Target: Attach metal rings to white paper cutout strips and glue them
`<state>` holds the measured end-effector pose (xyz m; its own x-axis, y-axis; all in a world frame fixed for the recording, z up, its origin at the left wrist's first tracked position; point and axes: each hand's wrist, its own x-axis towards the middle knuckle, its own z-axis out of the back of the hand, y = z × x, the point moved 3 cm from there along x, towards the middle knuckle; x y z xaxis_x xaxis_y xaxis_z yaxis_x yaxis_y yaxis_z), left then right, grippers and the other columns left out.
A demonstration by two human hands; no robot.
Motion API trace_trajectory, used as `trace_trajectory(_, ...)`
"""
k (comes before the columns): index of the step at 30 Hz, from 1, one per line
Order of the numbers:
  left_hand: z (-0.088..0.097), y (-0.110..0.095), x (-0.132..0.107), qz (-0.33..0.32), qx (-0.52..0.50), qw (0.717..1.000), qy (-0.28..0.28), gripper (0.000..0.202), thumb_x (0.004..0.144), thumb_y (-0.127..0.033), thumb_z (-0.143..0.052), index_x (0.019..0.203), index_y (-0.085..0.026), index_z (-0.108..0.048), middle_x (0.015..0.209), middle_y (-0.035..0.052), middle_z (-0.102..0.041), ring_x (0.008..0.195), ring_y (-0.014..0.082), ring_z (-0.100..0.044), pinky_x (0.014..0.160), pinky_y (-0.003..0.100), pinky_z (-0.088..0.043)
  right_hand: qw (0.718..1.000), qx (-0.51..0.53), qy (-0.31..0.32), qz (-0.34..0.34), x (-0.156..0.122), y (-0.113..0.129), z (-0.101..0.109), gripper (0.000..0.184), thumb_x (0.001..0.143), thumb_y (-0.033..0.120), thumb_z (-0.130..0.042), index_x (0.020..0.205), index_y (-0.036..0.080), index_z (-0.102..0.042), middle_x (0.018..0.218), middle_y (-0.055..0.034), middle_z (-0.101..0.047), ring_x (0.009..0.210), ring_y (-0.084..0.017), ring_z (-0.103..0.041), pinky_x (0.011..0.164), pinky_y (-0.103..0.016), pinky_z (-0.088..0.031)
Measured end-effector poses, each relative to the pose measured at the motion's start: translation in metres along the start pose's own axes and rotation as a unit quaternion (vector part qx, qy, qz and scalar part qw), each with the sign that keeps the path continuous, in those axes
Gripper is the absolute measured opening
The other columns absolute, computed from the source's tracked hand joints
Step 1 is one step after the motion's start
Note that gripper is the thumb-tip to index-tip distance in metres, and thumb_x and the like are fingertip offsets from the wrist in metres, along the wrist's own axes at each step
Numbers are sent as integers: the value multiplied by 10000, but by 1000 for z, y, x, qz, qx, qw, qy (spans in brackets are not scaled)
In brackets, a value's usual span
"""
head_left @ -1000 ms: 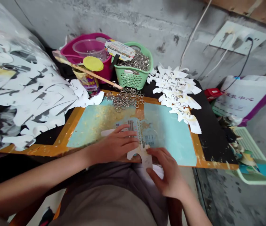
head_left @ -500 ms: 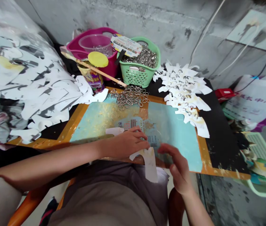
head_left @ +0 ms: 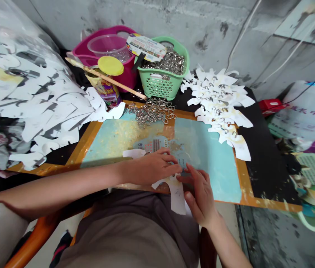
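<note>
My left hand (head_left: 155,167) lies at the front edge of the work surface, its slightly curled fingers holding down a white cut-out piece (head_left: 177,197). One end of this piece hangs over the edge towards my lap. My right hand (head_left: 200,190) is close beside it, fingers stretched and apart, the fingertips at the piece near my left fingertips. A white strip end (head_left: 133,153) sticks out behind my left hand; whether it belongs to the same piece is hidden. Beyond my hands lies a pile of metal rings (head_left: 154,111).
Many white cut-outs fill a clear bag (head_left: 48,108) at left. White pieces with rings (head_left: 220,100) overlap at right. At the back stand a magenta basket (head_left: 83,52), a green basket of metal parts (head_left: 157,85), and a can (head_left: 107,91) with a wooden stick (head_left: 118,83) across it.
My right hand has moved left and in, bringing its fingertips to the white piece. My left hand stays on the piece. The view has shifted slightly.
</note>
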<state>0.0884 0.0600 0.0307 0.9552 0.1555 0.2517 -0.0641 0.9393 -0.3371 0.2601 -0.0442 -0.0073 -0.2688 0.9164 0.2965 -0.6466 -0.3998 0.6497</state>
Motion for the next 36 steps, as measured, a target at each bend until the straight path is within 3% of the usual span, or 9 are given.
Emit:
trace_trajectory(4, -1, 0, 1, -39, -1, 999, -18, 112, 949, -215, -529, 1012, -156, -601, 922, 96, -706, 913, 207, -650, 1059, 435, -399, 1000, -15, 2, -8, 2, 1, 0, 625, 954, 342, -413, 1523, 186, -210, 1096, -94, -714, 1148, -308, -580, 1008, -550, -321)
trace_trajectory(7, -5, -2, -4, -67, 18, 997, -40, 176, 936, -60, -450, 937, -147, -603, 858, 73, -694, 860, 169, -661, 1158, 434, -339, 999, -38, 5, 1, 2, 2, 0, 595, 936, 319, -457, 1484, 190, -266, 1081, -85, -714, 1130, -307, -576, 1031, -555, -297)
trace_trajectory(14, -10, 1, -13, -13, -17, 999, -44, 145, 941, -69, -452, 929, -150, -572, 892, 59, -707, 927, 153, -684, 1195, 400, -325, 997, -62, 35, 9, 3, 4, 1, 399, 942, 295, -465, 1333, 217, -459, 1045, -68, -696, 1067, -286, -557, 1039, -533, -295)
trace_trajectory(16, -11, 2, -16, 0, -27, 998, -54, 62, 948, -146, -503, 976, -138, -558, 907, 74, -712, 951, 176, -692, 1194, 444, -320, 996, -70, 51, 11, 5, 5, 0, 360, 948, 288, -470, 1298, 221, -515, 965, -56, -682, 1036, -277, -551, 1038, -526, -300)
trace_trajectory(19, -13, 2, -21, 9, -35, 996, -79, 238, 920, -265, -592, 1104, -131, -524, 955, 97, -715, 1071, 230, -671, 1178, 517, -323, 996, -73, 59, 10, 8, 6, -1, 331, 951, 272, -483, 1266, 218, -568, 905, -45, -653, 1010, -259, -545, 1029, -506, -313)
trace_trajectory(23, -12, 1, -24, 11, -13, 994, -109, 266, 916, -109, -521, 1180, -141, -502, 1045, 92, -709, 1184, 220, -609, 1193, 529, -290, 996, -66, 56, 2, 11, 8, -2, 286, 959, 251, -470, 1213, 212, -596, 887, -47, -627, 988, -245, -543, 1009, -489, -327)
trace_trajectory(27, -5, 4, -12, -21, -2, 998, -58, 186, 911, -159, -579, 1096, -156, -561, 1032, 98, -705, 1150, 236, -613, 1212, 538, -243, 997, -58, 54, -3, 11, 8, -1, 265, 962, 241, -454, 1186, 198, -588, 878, -51, -610, 964, -240, -542, 987, -482, -341)
trace_trajectory(33, 2, 17, 9, -82, -98, 992, 14, 174, 929, -34, -474, 990, -167, -569, 772, 12, -679, 869, 148, -662, 1185, 448, -321, 998, -37, 43, -12, 13, 8, 0, 156, 963, 210, -442, 1043, 207, -576, 885, -46, -626, 966, -233, -543, 982, -470, -337)
trace_trajectory(36, -3, 21, 14, -90, -114, 989, 38, 173, 943, -42, -438, 952, -173, -550, 763, 11, -660, 807, 146, -643, 1168, 414, -345, 999, -35, 39, -13, 13, 9, 1, 149, 960, 197, -446, 1034, 205, -575, 895, -45, -635, 966, -231, -548, 986, -467, -332)
